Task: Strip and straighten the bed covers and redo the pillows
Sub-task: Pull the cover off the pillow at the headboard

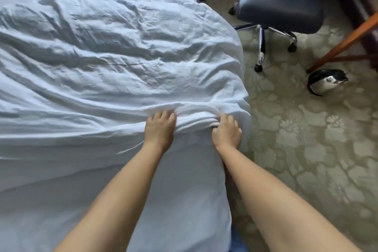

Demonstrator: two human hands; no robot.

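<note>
Left hand (160, 129) and right hand (226, 132), fingers (165, 115) curled into the bunched near edge of the rumpled white cover (114, 63) at the bed (143, 200) corner, apparently gripping side by side to draw it straight.

Head view, steeply down (close) over bed (81, 67).
</note>
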